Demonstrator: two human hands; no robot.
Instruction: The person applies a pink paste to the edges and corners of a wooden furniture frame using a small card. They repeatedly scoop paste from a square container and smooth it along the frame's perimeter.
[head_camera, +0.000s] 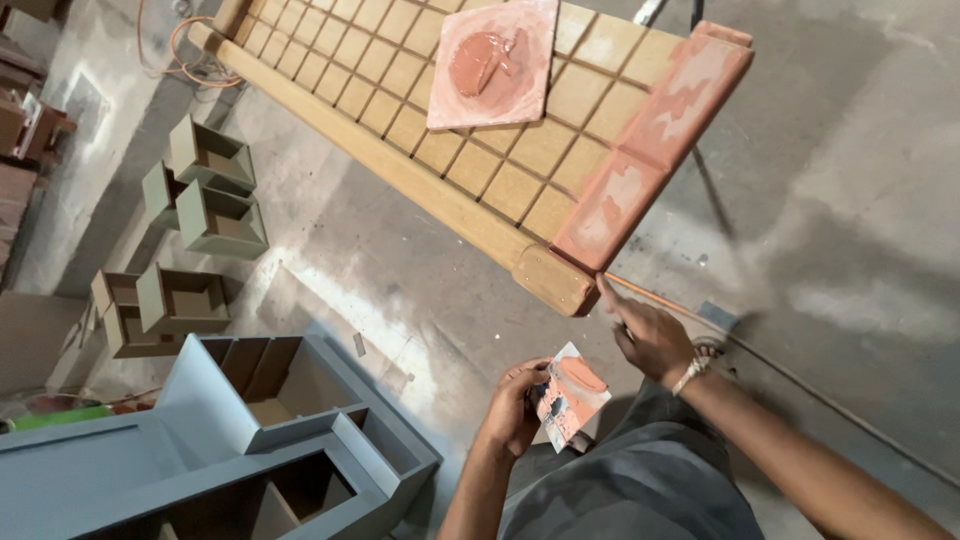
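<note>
My left hand (515, 405) grips a small flat scraper (570, 395) smeared with reddish-orange putty. My right hand (648, 335) reaches up with its index finger touching the near corner of a long wooden lattice panel (440, 190). The panel's end rail (650, 140) is coated in patchy reddish putty. A square tile (495, 65) carrying a mound of the same putty lies on top of the lattice, further up the panel.
Grey-painted wooden cabinet pieces (250, 430) lie on the concrete floor at lower left. Several small open wooden boxes (205, 190) stand further left. An orange cable (185, 60) curls near the panel's far end. A thin rod (800, 385) runs across the floor at right.
</note>
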